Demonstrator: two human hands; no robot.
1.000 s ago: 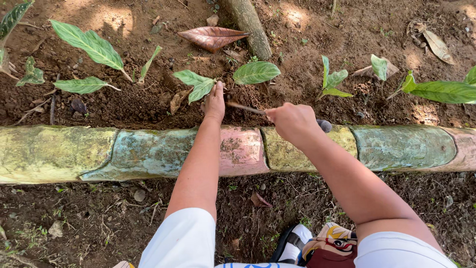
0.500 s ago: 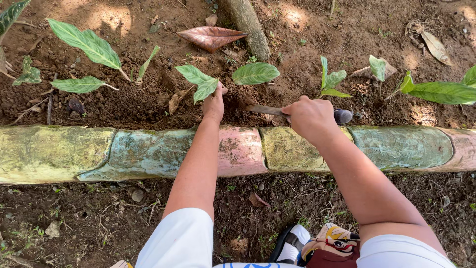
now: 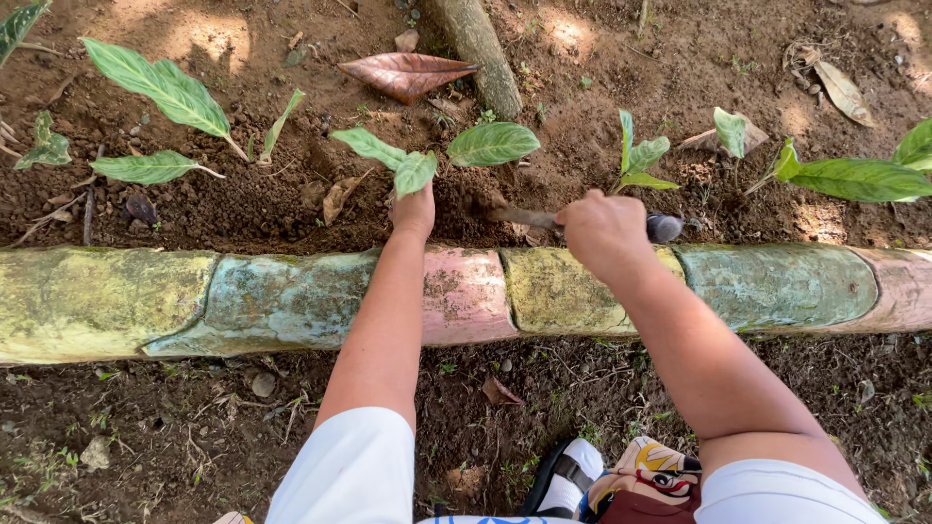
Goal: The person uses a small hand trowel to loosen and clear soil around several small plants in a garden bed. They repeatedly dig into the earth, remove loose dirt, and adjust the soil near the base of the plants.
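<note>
My right hand (image 3: 604, 231) is closed around the handle of a small digging tool (image 3: 529, 216); its dirty blade points left into the dark soil, and the butt of the handle (image 3: 665, 228) sticks out to the right. My left hand (image 3: 415, 209) reaches over the painted border and grips the base of a small green-leaved plant (image 3: 413, 167) in the soil. A second broad leaf (image 3: 493, 144) stands just right of that plant, above the tool's tip.
A long rounded border (image 3: 291, 301), painted green, yellow and pink, runs across the view between me and the bed. More leafy seedlings (image 3: 160, 87) (image 3: 636, 155) (image 3: 859, 180) dot the soil. A brown dry leaf (image 3: 406, 73) and a thick root (image 3: 476, 44) lie behind.
My right hand has shifted right and slightly down with the tool, whose blade now lies lower in the soil. My left hand stays at the plant.
</note>
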